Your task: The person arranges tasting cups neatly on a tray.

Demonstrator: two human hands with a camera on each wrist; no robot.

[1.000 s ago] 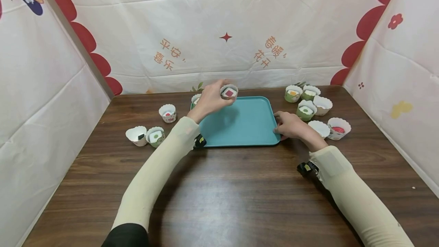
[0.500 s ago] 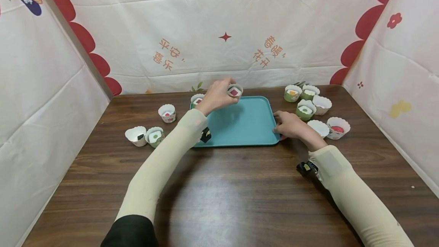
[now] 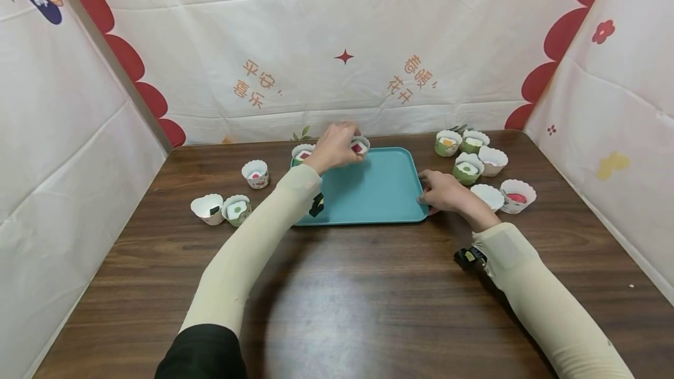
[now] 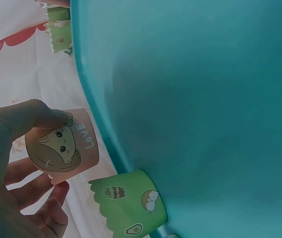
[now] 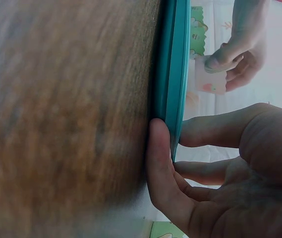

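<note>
My left hand (image 3: pixel 337 146) pinches a pink paper baking cup (image 4: pixel 64 146) between thumb and fingers at the far side of the teal tray (image 3: pixel 379 192). The cup carries a cartoon face and the word LOVE; inside sits a white piece with a dark red middle (image 3: pixel 358 147). Whether its base touches the tray I cannot tell. Beside it, a green paper cup (image 4: pixel 128 203) stands in the tray's far left corner. My right hand (image 3: pixel 446 190) grips the tray's right edge, with fingertips (image 5: pixel 159 131) at the rim and underside.
On the brown table (image 3: pixel 326 309), a floral cup (image 3: pixel 255 174), a white cup (image 3: pixel 207 209) and a green cup (image 3: pixel 236 210) stand left of the tray. Several cups, including a green one (image 3: pixel 467 168) and one with a red piece (image 3: pixel 518 196), cluster at right. A printed cloth (image 3: pixel 316 28) hangs behind.
Holding the pink cup, my left hand has moved right along the tray's far side, then slightly down. The green cup in the corner shows more now. My right hand stays at the tray's edge.
</note>
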